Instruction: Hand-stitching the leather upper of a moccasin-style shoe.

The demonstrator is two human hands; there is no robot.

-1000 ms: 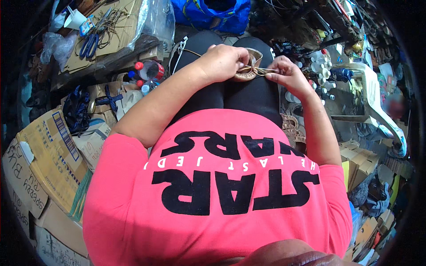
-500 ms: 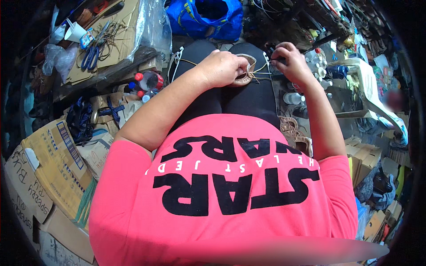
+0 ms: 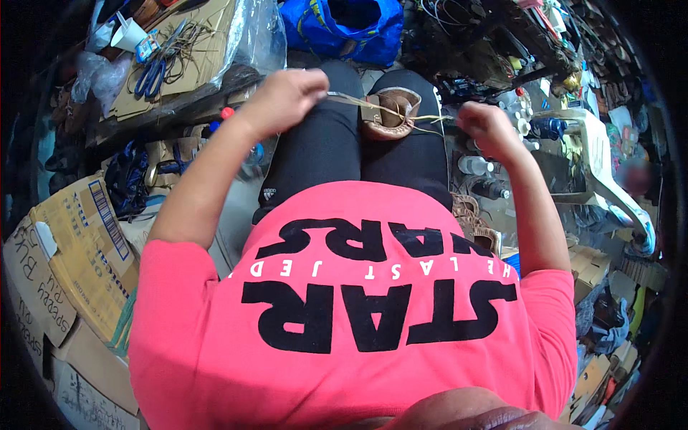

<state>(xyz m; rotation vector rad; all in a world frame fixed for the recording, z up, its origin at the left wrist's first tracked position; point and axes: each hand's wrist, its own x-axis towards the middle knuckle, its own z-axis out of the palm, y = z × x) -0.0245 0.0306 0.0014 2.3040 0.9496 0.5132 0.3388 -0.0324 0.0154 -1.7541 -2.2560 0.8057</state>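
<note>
A brown leather shoe piece [image 3: 390,127], curved and with a pale edge, rests on my dark-trousered thighs. Light thread [image 3: 347,98] runs from it toward both sides. My left hand [image 3: 290,100] is raised left of the piece, its fingers closed on the thread, which looks stretched. On the other side, my right hand [image 3: 491,131] has its fingers curled around the thread's other stretch. Whether either hand also holds a needle is too small to make out. Neither hand touches the leather itself.
Blue-handled scissors [image 3: 150,77] lie among thread scraps on cardboard at the upper left. A blue bag [image 3: 344,36] stands beyond my knees. Plastic bottles [image 3: 474,165] and a white plastic chair [image 3: 605,168] are at the right. Cardboard boxes [image 3: 86,251] fill the left side.
My left hand has let go of the shoe piece and moved left, drawing out thread. My right hand has come slightly nearer to me. The leather piece is now uncovered.
</note>
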